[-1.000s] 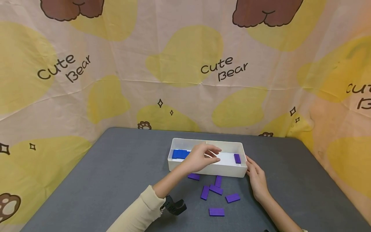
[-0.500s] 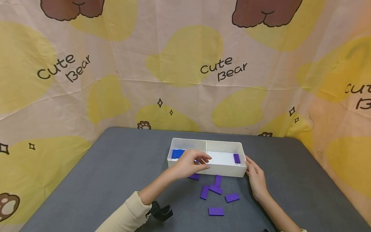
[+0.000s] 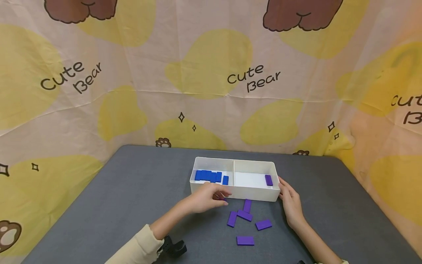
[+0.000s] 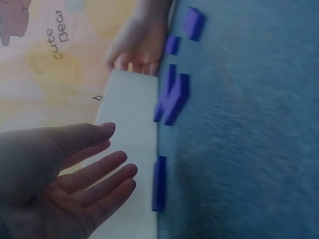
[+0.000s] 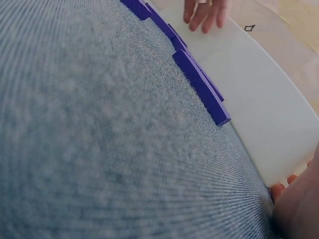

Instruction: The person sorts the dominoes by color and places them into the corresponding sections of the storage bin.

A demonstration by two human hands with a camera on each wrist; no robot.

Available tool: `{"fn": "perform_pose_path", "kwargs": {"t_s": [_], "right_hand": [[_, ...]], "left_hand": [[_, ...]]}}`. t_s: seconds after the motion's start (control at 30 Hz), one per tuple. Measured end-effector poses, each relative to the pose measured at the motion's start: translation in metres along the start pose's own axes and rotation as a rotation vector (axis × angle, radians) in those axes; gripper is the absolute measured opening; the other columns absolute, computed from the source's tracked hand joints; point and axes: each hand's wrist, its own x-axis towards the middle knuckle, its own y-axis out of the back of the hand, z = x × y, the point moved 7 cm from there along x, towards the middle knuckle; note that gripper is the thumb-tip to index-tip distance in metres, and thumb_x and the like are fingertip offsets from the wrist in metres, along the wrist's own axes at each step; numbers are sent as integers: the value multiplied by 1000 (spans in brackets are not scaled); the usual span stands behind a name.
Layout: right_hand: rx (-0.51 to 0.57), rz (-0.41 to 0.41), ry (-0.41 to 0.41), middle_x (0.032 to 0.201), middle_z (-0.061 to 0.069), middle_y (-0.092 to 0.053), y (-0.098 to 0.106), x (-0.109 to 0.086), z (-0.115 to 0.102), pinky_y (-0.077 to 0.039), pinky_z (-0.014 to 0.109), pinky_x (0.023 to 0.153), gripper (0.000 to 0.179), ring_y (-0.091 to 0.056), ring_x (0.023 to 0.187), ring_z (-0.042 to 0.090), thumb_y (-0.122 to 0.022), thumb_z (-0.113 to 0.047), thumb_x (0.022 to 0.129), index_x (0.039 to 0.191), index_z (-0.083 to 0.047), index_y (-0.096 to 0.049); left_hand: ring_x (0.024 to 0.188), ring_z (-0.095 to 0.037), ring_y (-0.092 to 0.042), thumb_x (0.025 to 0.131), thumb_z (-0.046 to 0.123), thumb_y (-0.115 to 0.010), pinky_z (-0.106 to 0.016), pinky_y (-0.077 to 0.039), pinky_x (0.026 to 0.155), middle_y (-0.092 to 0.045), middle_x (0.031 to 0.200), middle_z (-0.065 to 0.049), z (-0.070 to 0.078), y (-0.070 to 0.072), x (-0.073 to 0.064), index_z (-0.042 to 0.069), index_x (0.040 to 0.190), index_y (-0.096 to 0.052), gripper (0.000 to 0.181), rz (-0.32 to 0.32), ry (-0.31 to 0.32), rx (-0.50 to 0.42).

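My left hand [image 3: 208, 198] is over the front wall of a white two-part box [image 3: 254, 193], thumb and fingers apart. In the left wrist view nothing lies between those fingers. A purple tile [image 4: 159, 184] lies on the table just beyond the fingertips, by the box's front; in the head view the hand mostly hides it. My right hand [image 3: 291, 205] rests its fingers against the box's right end. In the left compartment several blue tiles [image 3: 206, 175] lie flat, while the right one holds a single purple tile [image 3: 268, 180].
Several loose purple tiles lie in front of the box, two of them touching near a tile [image 3: 244, 215]; the nearest tile [image 3: 245, 241] lies toward me. The grey table [image 3: 148, 183] meets a printed cloth [image 3: 204, 73] behind.
My left hand has moved left and toward me, from above the box's middle to its front wall, uncovering the blue tiles and divider. My right hand stays at the right end.
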Motion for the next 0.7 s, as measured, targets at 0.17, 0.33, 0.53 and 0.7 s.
{"fn": "perform_pose_path", "kwargs": {"t_s": [0.17,0.33,0.53,0.7], "right_hand": [[-4,2,2,167,20,-37,0,0,0,-41,2,90,55,-46,143,21,-33,-27,115,163,-1,-36],[-10,8,-7,167,20,-38,1,0,0,-42,2,91,54,-50,136,10,-33,-27,115,163,-2,-36],[0,3,-4,168,21,-36,0,0,-1,-41,2,90,55,-43,146,28,-32,-27,115,163,-1,-35],[1,7,-4,167,20,-37,0,0,-2,-42,2,91,55,-46,142,21,-33,-27,115,163,-1,-36]], "left_hand": [[107,-30,-74,96,8,-76,-33,-60,94,-76,116,-17,-7,-2,-6,-3,122,-74,28,23,-30,34],[108,-31,-73,96,6,-76,-38,-59,97,-76,116,-17,-14,0,-13,-5,121,-74,28,78,-36,17],[110,-33,-72,95,5,-76,-40,-59,97,-76,115,-17,-23,0,-20,-6,118,-75,25,156,4,-19],[110,-34,-72,94,5,-77,-40,-59,96,-76,115,-18,-28,-2,-24,-6,116,-76,25,199,41,-48]]}}
